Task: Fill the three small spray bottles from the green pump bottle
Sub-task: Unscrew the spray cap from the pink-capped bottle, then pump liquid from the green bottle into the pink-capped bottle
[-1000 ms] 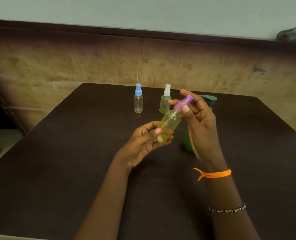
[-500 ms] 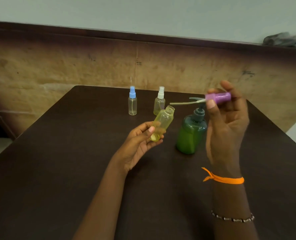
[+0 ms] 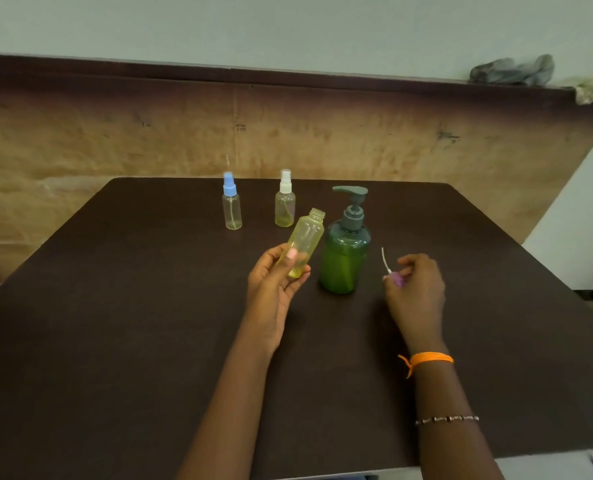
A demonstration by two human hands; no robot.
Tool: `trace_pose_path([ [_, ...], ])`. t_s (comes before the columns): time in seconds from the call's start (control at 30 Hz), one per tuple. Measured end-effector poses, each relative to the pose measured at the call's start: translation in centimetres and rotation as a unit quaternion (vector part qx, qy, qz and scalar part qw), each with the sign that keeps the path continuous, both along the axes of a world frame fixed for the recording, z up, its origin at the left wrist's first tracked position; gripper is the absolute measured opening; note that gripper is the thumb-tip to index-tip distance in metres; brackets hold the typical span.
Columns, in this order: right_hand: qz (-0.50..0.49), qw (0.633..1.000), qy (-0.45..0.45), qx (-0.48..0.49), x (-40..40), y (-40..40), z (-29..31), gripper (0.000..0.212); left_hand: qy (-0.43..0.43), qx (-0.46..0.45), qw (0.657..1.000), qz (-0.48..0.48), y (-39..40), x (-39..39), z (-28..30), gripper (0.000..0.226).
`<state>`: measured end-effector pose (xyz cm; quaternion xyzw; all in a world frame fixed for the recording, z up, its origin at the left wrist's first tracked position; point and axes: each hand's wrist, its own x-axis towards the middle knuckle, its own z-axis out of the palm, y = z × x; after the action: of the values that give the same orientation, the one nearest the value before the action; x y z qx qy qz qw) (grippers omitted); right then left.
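A person sits at a dark brown table (image 3: pixel 115 341). Their left hand (image 3: pixel 274 282) grips an uncapped yellow spray bottle (image 3: pixel 303 242), tilted with its open neck toward the green pump bottle (image 3: pixel 345 258) just beside it. A moment ago the right hand (image 3: pixel 416 285) held the purple spray cap (image 3: pixel 397 278) raised; it has now dropped to the table, fingers closed around the cap, its dip tube pointing up. With the neck clear, the bottle looks ready for filling. Farther back stand a blue-capped spray bottle (image 3: pixel 232 206) and a white-capped spray bottle (image 3: pixel 284 202), both closed.
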<state>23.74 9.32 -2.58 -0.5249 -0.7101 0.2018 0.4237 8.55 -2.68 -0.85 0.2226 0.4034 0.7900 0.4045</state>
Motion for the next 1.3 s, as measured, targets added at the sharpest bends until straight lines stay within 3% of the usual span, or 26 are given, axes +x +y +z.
trace_pose_path([
  [0.23, 0.005, 0.998, -0.051, -0.045, 0.2, -0.5, -0.1, 0.033, -0.037, 0.048, 0.998, -0.029, 0.3, 0.4, -0.2, 0.026],
  [0.43, -0.005, 0.998, -0.017, -0.052, 0.7, -0.4, 0.4, 0.041, -0.039, 0.045, 0.998, -0.034, 0.3, 0.8, -0.2, 0.027],
  [0.7, -0.015, 0.995, 0.051, -0.085, 0.9, 0.4, 0.1, 0.023, -0.038, 0.046, 0.997, -0.038, 0.4, 0.7, -0.3, 0.028],
  [0.83, -0.010, 0.996, 0.077, -0.048, 0.6, -0.2, 0.8, 0.019, -0.033, 0.040, 0.998, -0.039, 0.4, 0.7, -0.2, 0.026],
  [0.9, 0.029, 0.994, 0.102, 0.002, 0.1, -0.9, 1.6, 0.024, -0.037, 0.041, 0.998, -0.035, 0.4, 0.7, -0.2, 0.029],
  [1.0, 0.149, 0.982, 0.088, 0.068, -1.6, -1.8, 3.5, 0.050, -0.039, 0.046, 0.998, -0.029, 0.5, 0.6, -0.1, 0.031],
  [1.1, 0.237, 0.967, 0.079, 0.044, -3.9, -1.8, 4.1, 0.071, -0.048, 0.050, 0.997, -0.023, 0.5, 0.4, 0.0, 0.030],
  [1.17, 0.240, 0.968, 0.070, 0.034, -5.0, -1.6, 3.8, 0.071, -0.049, 0.051, 0.997, -0.024, 0.5, 0.4, 0.0, 0.030],
  [1.3, 0.215, 0.973, 0.071, 0.050, -4.6, -1.7, 3.3, 0.052, -0.057, 0.056, 0.997, -0.024, 0.4, 0.2, -0.1, 0.030],
])
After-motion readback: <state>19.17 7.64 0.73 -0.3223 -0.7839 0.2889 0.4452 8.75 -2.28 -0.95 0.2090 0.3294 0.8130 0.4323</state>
